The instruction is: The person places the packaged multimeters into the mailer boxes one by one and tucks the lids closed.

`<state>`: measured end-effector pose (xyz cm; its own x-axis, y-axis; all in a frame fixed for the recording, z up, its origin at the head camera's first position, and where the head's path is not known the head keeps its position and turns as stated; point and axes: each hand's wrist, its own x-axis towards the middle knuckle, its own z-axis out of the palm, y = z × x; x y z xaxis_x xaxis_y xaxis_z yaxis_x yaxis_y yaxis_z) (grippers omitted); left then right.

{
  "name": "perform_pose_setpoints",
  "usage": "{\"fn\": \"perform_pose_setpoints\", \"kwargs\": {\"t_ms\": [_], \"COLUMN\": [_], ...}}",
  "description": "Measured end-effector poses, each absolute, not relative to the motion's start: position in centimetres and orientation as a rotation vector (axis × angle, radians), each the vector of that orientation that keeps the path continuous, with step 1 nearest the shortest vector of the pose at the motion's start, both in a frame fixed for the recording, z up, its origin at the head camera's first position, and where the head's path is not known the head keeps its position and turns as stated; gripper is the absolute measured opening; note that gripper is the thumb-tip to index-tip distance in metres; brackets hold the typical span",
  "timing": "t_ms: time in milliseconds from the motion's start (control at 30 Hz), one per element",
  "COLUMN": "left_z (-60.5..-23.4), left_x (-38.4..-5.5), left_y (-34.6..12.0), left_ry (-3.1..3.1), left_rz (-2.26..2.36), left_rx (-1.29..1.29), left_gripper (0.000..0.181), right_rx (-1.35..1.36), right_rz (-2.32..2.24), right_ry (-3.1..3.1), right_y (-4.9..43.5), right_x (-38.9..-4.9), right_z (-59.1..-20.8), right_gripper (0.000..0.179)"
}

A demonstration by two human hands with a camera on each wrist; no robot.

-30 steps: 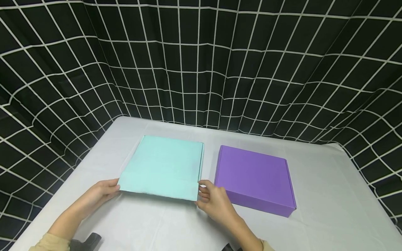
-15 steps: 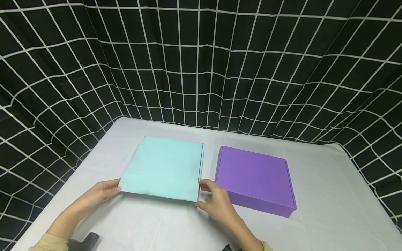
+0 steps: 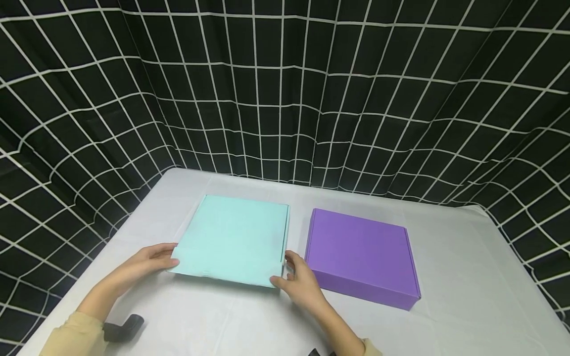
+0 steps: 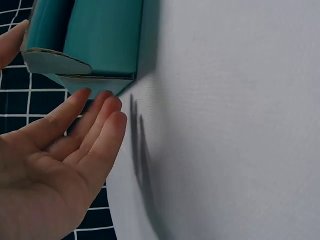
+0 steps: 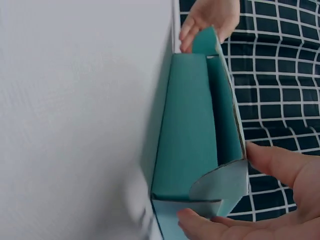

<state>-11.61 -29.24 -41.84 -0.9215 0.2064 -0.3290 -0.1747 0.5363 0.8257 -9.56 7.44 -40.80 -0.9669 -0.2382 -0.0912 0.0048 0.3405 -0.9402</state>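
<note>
A flat light-teal cardboard box lies left of centre, its lid lowered but gapping along the front. Small rounded side flaps and the front wall show in the right wrist view. My left hand is at the front left corner, thumb on the lid's edge and fingers fairly straight beside the box; its palm faces the left wrist camera. At the front right corner my right hand has its thumb against the lid's edge and its fingertips at the side wall, spread around the corner.
A closed purple box stands just right of my right hand. Both boxes are on a white-covered table. A black curtain with a white grid hangs around the back and sides. A dark device is near my left sleeve.
My left hand has moved slightly right and up, its thumb now over the lid's corner. My right thumb has shifted left onto the lid's front edge. The boxes have stayed in place.
</note>
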Motion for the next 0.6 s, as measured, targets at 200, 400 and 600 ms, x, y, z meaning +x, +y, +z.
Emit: {"fn": "perform_pose_setpoints", "kwargs": {"t_ms": [200,400,600], "left_z": [-41.8,-41.9,-42.5], "left_x": [-12.2,-12.5,-12.8], "left_y": [-29.1,-29.0,-28.9], "left_ry": [2.349,2.364,2.441], "left_rz": [1.38,1.383,1.375], "left_rx": [0.026,0.002,0.043], "left_gripper": [0.082,0.082,0.075], "right_rx": [-0.203,-0.174,-0.134], "right_rz": [-1.702,-1.757,-1.808], "right_ry": [2.349,2.342,2.414], "right_y": [7.5,7.4,6.6], "right_x": [-9.7,-9.6,-9.5], "right_z": [-41.2,-41.4,-42.1], "right_gripper": [0.072,0.073,0.07]}}
